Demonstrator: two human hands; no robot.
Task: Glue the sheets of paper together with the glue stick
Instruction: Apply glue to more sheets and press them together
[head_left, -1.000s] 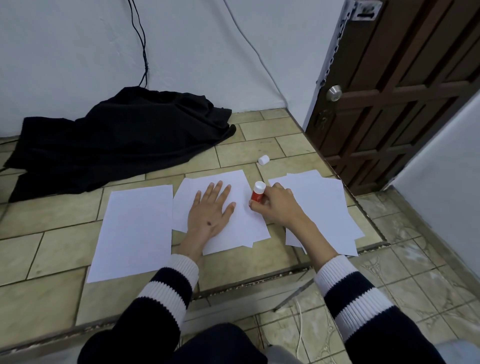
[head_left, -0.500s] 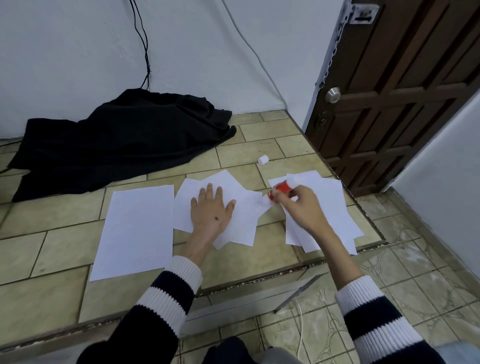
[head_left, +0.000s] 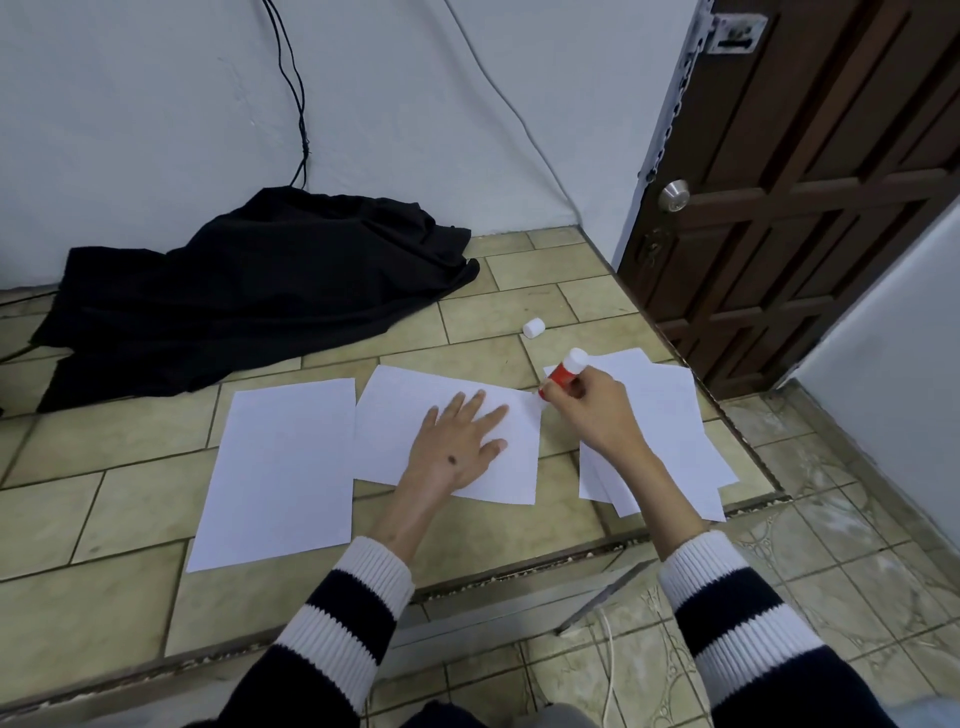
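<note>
Head camera, looking down at a tiled floor: my left hand lies flat, fingers spread, pinning the middle white sheet of paper, while my right hand holds its grip clamped around the small red glue stick with a white end, tilted, its lower end at the sheet's far right corner. A second plain white sheet lies just beside the pinned one on the left, their edges meeting or barely overlapping; a loose stack of white sheets sits to the right, partly under my right wrist. The small white cap rests on the beige floor tiles beyond the papers, apart from them. To do this pass well, I judge the flat palm should stay firm so the paper cannot skid or crease, and the stick should run in light, even strokes along the edge, right out to the corners, with the tip kept off the tile. Hard to make out: whether the glue tip actually touches the paper, since my fingers cover it; any glue film on the white sheet does not show; and how many sheets make up either pile cannot be counted. A crumpled black cloth lies by the wall.
</note>
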